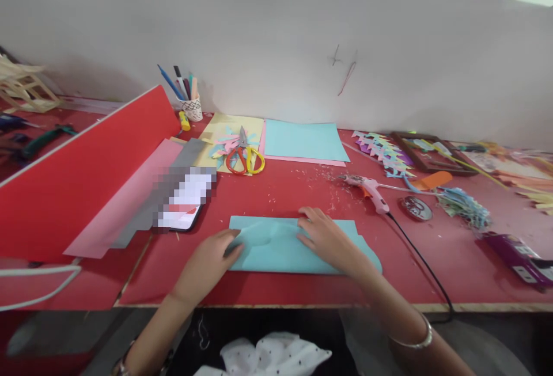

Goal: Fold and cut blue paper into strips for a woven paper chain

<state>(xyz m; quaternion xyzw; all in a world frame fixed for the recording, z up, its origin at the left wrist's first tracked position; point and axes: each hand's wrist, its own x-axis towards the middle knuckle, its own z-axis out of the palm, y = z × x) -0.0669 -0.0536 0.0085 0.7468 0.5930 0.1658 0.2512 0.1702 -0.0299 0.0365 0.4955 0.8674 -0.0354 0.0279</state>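
Observation:
A light blue sheet of paper (pixel 276 255) lies folded over lengthwise near the front edge of the table, its upper layer bulging slightly. My left hand (pixel 216 255) is at the sheet's left end, thumb and forefinger gripping its edge. On the right part of the sheet rests my right hand (pixel 324 238), palm down with the fingers apart. Behind the paper, scissors (pixel 243 154) with red and yellow handles lie on paper scraps. A pink glue gun (pixel 367 189) rests to the right, beyond my right hand.
A phone (pixel 188 200), pink paper (pixel 125 197) and a red board (pixel 95 174) stand or lie on the left. Farther back are a pen cup (pixel 191 108) and a flat blue sheet (pixel 306 140). A purple device (pixel 518 258) and the glue gun's black cord (pixel 419 258) occupy the right.

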